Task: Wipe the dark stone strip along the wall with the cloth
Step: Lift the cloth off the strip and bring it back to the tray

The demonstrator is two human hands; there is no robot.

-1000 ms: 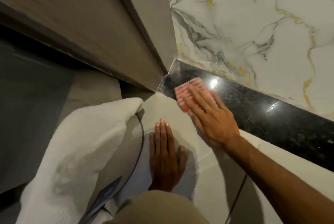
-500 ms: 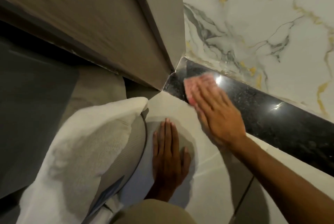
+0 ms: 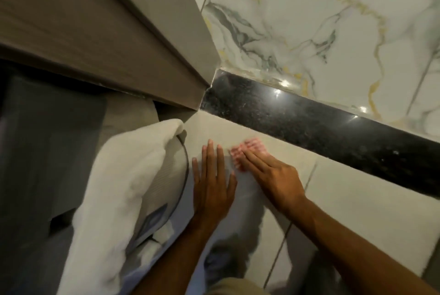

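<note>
Pale floor tile (image 3: 362, 209) just below the dark stone strip (image 3: 309, 125) now bears the pink cloth (image 3: 253, 145) — the right hand (image 3: 276, 180) presses it flat-fingered, off the strip; the left hand (image 3: 212, 190) rests flat, empty — wiping contact is lost.

White towel (image 3: 123, 175) beside wooden panel (image 3: 95, 32), veined marble wall (image 3: 333, 32) beyond

Dim warm light, glare spots on the dark stone strip (image 3: 321, 125), motion blur on the cloth (image 3: 250, 149), wide-angle bending at edges.
</note>
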